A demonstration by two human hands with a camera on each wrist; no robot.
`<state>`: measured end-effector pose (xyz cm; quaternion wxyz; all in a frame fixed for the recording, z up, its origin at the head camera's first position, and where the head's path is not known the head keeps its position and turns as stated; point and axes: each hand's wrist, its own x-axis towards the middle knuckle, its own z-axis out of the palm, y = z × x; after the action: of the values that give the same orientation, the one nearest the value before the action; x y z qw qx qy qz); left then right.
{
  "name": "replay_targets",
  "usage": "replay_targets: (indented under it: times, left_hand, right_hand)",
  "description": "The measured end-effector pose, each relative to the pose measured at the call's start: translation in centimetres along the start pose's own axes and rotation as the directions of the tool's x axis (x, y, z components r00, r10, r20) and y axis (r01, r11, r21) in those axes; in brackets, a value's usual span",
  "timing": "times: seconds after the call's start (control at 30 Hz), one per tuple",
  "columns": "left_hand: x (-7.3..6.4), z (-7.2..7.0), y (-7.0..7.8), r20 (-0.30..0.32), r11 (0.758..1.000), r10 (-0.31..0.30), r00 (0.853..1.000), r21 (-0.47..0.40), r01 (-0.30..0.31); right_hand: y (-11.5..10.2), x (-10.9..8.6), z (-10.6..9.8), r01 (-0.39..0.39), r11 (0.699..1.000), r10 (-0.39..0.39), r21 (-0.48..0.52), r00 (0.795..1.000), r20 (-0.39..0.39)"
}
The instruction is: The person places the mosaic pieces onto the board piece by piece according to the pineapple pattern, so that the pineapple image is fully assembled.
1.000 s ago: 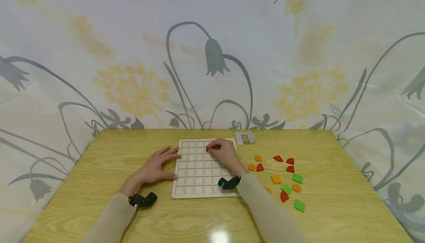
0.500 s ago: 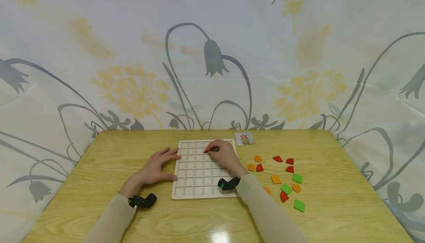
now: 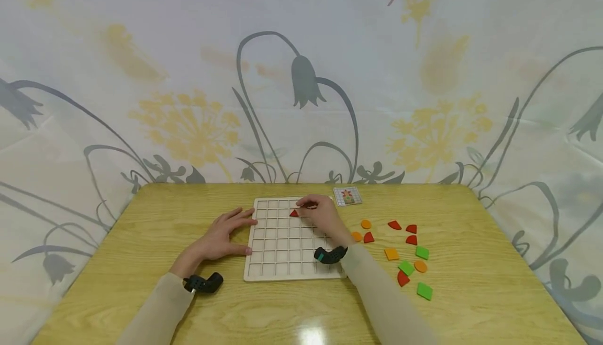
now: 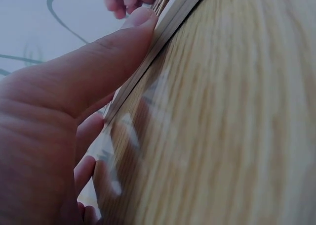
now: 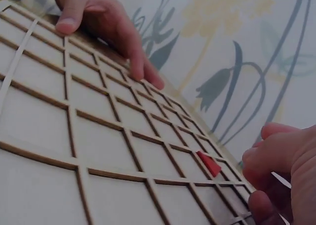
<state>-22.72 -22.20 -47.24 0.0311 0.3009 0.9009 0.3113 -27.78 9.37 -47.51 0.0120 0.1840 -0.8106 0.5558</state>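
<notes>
A pale wooden grid board (image 3: 275, 257) lies on the table. My left hand (image 3: 221, 237) rests at its left edge, fingers spread, thumb (image 4: 123, 47) against the rim in the left wrist view. A small red piece, triangular as seen from above (image 3: 294, 213), lies in a cell of an upper row. Just right of it, my right hand (image 3: 322, 216) hovers over the board, fingers loosely bent and off the piece. In the right wrist view the red piece (image 5: 209, 164) sits among the grid ribs, apart from the right fingertips (image 5: 254, 160).
Right of the board lie several red quarter-round pieces (image 3: 411, 240), orange discs (image 3: 366, 224), an orange square (image 3: 391, 254) and green squares (image 3: 425, 291). A picture card (image 3: 347, 196) lies behind the board's far right corner. A flower-patterned cloth (image 3: 301, 125) hangs behind the table.
My right hand has let go of the red piece, which now lies flat on the board, and has drawn back slightly to the right. The left hand stays in place.
</notes>
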Motion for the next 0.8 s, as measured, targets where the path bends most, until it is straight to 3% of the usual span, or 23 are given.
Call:
replay_targets:
  times: [0.1,0.33,0.8]
  left_hand:
    - [0.1,0.0,0.0,0.005,1.0,0.001,1.0,-0.003,-0.001]
    - [0.1,0.0,-0.1,0.001,1.0,0.002,1.0,0.011,-0.002]
    - [0.0,0.1,-0.2,0.005,1.0,-0.008,1.0,0.002,0.008]
  right_hand:
    - [-0.3,0.1,-1.4,-0.017,1.0,0.016,0.013,1.0,0.011]
    - [0.0,-0.5,-5.4,-0.017,0.997,0.019,-0.079,0.999,0.027]
    - [1.7,-5.8,-13.5,-0.066,0.943,0.09,-0.326,0.994,0.061]
